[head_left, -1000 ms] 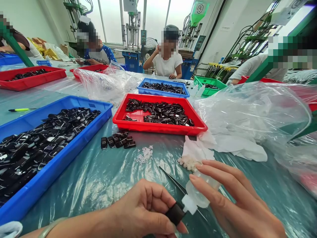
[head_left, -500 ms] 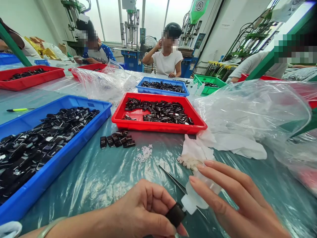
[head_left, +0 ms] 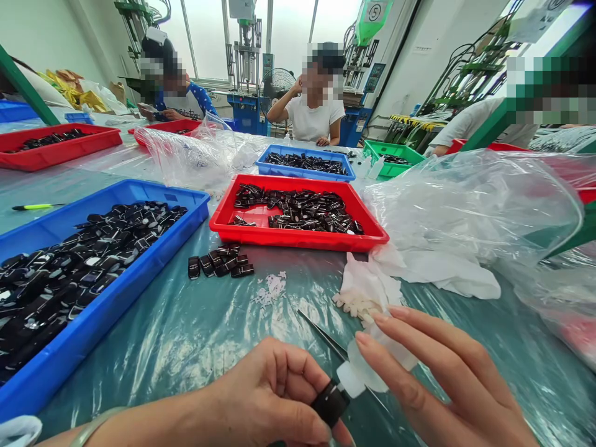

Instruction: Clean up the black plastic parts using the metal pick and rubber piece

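My left hand point(head_left: 284, 397) pinches a small black plastic piece point(head_left: 330, 403) between thumb and fingers; a pale line shows on its upper face. My right hand point(head_left: 447, 372) holds a translucent white squeeze bottle point(head_left: 372, 369), its fingers long over the side and its thumb hidden. The bottle is tilted, with its white cap end at the upper edge of the black piece; whether the tip touches I cannot tell. Beneath the bottle, a pair of metal tweezers point(head_left: 323, 335) lies on the plastic-covered table point(head_left: 186, 347).
Black pieces fill a blue tray point(head_left: 153, 273) at left and a red tray point(head_left: 298, 238) ahead. Between them lies a small pile of black pieces point(head_left: 221, 262), near white scraps point(head_left: 271, 290). A crumpled white cloth point(head_left: 367, 279) and clear plastic bags point(head_left: 465, 205) are at right. Co-workers sit opposite.
The bottle's cap end has shifted slightly left and up along the black piece, which has turned a little so its pale line shows. Both hands stay nearly in place.
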The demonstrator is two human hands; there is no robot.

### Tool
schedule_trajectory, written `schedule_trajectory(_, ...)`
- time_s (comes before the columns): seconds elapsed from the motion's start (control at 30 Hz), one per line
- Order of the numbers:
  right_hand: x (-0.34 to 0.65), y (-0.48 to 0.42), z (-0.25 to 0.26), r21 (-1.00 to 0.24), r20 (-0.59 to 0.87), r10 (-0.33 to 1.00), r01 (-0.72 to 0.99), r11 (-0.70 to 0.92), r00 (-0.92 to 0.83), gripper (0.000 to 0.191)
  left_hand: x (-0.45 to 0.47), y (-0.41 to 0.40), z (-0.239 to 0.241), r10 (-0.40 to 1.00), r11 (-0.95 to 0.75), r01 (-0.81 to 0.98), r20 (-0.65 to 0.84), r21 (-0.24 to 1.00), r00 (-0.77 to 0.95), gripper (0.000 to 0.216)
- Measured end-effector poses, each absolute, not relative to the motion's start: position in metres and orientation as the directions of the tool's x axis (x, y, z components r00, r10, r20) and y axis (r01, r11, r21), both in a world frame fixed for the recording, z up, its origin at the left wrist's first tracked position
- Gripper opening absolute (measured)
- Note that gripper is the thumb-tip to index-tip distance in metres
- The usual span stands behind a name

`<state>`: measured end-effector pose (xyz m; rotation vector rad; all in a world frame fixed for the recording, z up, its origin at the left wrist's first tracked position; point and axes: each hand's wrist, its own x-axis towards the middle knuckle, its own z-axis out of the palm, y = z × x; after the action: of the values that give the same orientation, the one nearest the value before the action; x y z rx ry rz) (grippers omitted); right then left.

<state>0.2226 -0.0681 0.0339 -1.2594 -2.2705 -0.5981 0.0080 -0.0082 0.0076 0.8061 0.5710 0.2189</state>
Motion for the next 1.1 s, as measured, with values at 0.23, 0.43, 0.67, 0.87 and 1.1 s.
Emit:
schedule_trajectory(0.23, 0.223, -0.068, 0.030, 0.177, 0.565, 0.664, 0.858, 0.482, -0.490, 0.036, 0.008, -0.008, 0.005, 0.390, 0.676, 0.026, -0.388, 0.736, 0.835, 0.023)
schedule_trajectory(0.43, 0.226, -0.064, 0.028, 0.161, 0.586, 0.642, 0.848, 0.505, -0.494, 0.035, 0.009, -0.007, 0.006, 0.385, 0.681, 0.033, -0.396, 0.731, 0.834, 0.022)
schedule_trajectory(0.67, 0.229, -0.059, 0.025, 0.100, 0.602, 0.636, 0.836, 0.539, -0.482, 0.036, 0.007, -0.008, 0.006, 0.387, 0.681, 0.021, -0.384, 0.732, 0.838, 0.025)
schedule_trajectory(0.87, 0.224, -0.057, 0.029, 0.063, 0.614, 0.651, 0.850, 0.522, -0.446, 0.041, 0.006, -0.009, 0.004, 0.380, 0.681, 0.030, -0.387, 0.732, 0.840, 0.027)
schedule_trajectory(1.1, 0.234, -0.059, 0.028, 0.055, 0.563, 0.650, 0.808, 0.586, -0.510, 0.041, 0.005, -0.008, 0.002, 0.381, 0.676, 0.025, -0.379, 0.736, 0.843, 0.029)
